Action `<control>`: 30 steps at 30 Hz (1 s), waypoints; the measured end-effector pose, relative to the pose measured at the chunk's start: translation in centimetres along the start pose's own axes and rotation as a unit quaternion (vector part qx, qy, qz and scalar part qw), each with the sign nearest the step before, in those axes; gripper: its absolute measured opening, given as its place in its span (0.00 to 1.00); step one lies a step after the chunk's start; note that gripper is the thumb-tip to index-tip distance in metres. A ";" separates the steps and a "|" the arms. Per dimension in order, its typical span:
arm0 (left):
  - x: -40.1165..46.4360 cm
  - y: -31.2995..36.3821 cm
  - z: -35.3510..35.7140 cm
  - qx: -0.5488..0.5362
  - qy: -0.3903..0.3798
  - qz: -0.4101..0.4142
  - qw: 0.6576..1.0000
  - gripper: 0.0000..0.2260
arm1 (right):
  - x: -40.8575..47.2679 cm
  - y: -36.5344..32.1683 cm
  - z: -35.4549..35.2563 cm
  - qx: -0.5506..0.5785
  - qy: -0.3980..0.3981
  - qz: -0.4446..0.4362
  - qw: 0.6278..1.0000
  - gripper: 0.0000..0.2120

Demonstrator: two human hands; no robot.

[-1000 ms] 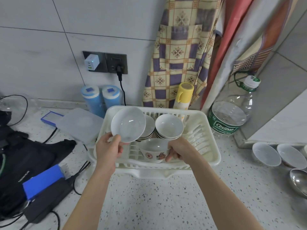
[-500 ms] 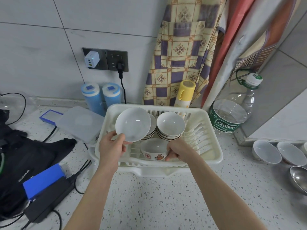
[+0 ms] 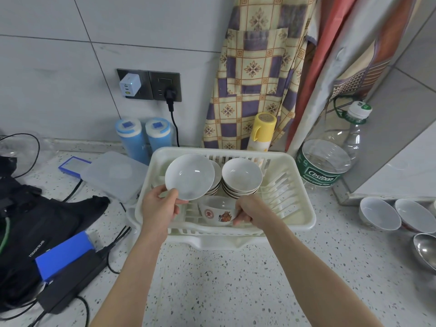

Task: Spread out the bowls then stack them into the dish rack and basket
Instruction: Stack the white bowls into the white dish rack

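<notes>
Left hand (image 3: 158,206) pinching the near rim of a white bowl (image 3: 190,176), tilted up over the left side of the dish rack (image 3: 304,210) on the speckled desk (image 3: 212,279). Right hand (image 3: 252,210) curled in a closed grip round a patterned bowl (image 3: 218,212) at the rack's near edge. Behind, two bowl stacks (image 3: 241,177) in the rack; far right on the desk, two more bowls (image 3: 379,213).

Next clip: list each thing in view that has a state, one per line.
left hand: grips white bowl
white bowl: lifted, tilted
right hand: grips patterned bowl
patterned bowl: inside rack, tilted
bowl stack: nested, upright
dish rack: partly filled
water bottle: capped, lying
black plug: plugged in
</notes>
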State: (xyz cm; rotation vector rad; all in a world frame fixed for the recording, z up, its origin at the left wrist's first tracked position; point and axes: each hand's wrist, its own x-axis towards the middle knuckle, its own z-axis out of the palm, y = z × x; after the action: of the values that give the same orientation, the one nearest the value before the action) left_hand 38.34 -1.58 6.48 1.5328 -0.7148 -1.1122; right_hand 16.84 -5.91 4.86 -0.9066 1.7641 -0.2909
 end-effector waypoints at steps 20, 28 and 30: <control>-0.1 0.1 0.1 0.031 0.004 0.007 0.999 0.08 | 0.3 1.1 0.7 -0.082 0.009 -0.033 0.996 0.13; 0.1 -0.1 0.1 0.050 0.000 0.007 0.999 0.08 | -0.2 1.1 0.4 -0.077 0.010 -0.016 0.997 0.08; 0.3 -0.1 0.1 0.062 -0.005 0.005 0.998 0.09 | -0.1 1.1 0.4 -0.091 0.015 -0.009 0.996 0.09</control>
State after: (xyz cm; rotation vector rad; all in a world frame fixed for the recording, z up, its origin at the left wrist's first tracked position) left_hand 38.32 -1.84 6.28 1.6276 -0.8113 -1.0848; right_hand 16.74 -5.01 4.16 -1.0527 1.8325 -0.1567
